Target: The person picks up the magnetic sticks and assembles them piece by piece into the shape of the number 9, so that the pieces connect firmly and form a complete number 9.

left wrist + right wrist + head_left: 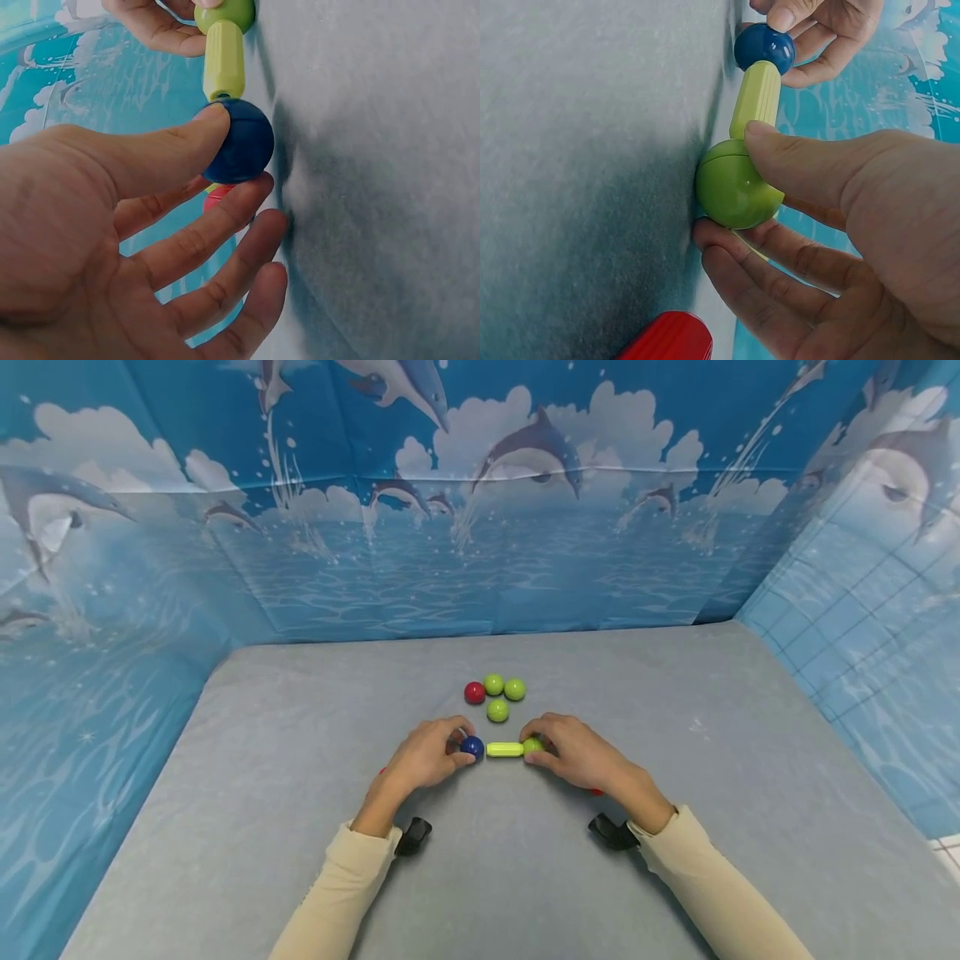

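Thumb and fingers of my left hand (429, 753) pinch a dark blue ball (472, 747) low over the grey surface. My right hand (579, 752) pinches a green ball (533, 745), which sits on the right end of a short yellow-green ribbed rod (505, 749). The rod's left end points at the blue ball; a narrow gap shows between them in the head view. In the left wrist view the blue ball (240, 141) lines up with the rod (224, 60), and whether they touch there I cannot tell.
Beyond the hands lie a red ball (474, 692) and several green balls (498, 710) on the grey cloth-covered table (337, 693). A red rod (671, 337) lies beside the right hand. Dolphin-print curtains (525, 568) enclose the table at the back and sides.
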`<state>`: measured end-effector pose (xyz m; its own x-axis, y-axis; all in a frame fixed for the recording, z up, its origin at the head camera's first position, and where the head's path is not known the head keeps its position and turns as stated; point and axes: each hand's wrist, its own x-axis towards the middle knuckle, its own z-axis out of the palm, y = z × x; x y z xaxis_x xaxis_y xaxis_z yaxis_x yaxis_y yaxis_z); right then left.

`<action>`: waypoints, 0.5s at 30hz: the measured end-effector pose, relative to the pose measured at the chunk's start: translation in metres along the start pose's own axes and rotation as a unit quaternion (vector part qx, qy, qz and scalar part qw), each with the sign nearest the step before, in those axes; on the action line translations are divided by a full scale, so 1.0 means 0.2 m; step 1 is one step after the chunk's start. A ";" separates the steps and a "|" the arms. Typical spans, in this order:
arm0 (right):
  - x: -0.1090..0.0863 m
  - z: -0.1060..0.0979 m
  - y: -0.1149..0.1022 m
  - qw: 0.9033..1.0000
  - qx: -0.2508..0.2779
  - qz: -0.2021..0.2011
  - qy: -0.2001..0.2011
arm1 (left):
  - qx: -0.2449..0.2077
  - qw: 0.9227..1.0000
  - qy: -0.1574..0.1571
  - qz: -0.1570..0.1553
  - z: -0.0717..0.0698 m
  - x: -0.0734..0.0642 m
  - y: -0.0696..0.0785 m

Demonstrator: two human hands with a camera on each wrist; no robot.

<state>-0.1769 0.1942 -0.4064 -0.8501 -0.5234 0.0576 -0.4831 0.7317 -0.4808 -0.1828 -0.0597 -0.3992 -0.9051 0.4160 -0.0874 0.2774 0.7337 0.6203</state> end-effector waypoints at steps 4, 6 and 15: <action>0.00 0.00 0.00 1.000 0.000 0.003 0.000 | -0.002 1.000 -0.005 0.003 0.01 0.00 0.00; 0.00 0.00 0.00 1.000 -0.001 0.000 -0.001 | -0.001 1.000 -0.007 0.004 0.01 0.01 0.00; 0.00 -0.01 0.00 1.000 -0.001 -0.006 -0.008 | -0.002 1.000 -0.010 -0.004 0.01 0.01 0.00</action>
<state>-0.1773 0.1959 -0.4050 -0.8413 -0.5383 0.0498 -0.4932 0.7264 -0.4787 -0.1834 -0.0585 -0.4005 -0.9005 0.4210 -0.1084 0.2689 0.7355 0.6219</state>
